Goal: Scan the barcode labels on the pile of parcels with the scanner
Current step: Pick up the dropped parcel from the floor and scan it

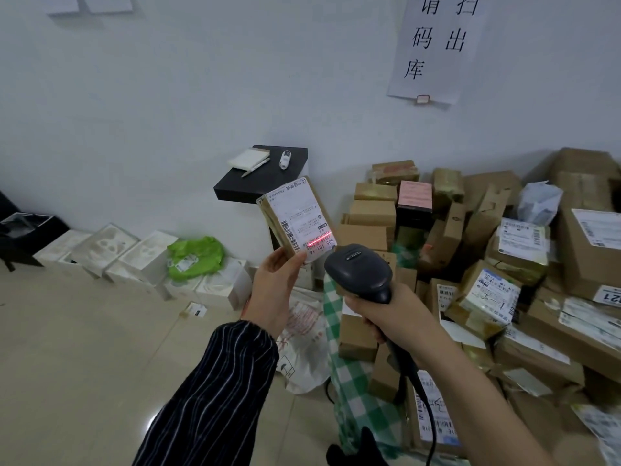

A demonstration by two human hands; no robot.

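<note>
Head view — scanner [358,268] beam on held parcel [295,219]; black bin [21,247] seemingly bag-lined.

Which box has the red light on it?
The small brown box held up in the left hand. The scanner's red line crosses its white label; the others lie unlit in the pile.

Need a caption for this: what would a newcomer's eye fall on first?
The red scan line crosses the label of the parcel held up mid-frame by the left hand, with the scanner in the right hand aimed at it. Then the pile of parcels at right and the paper sign on the wall above.
</note>
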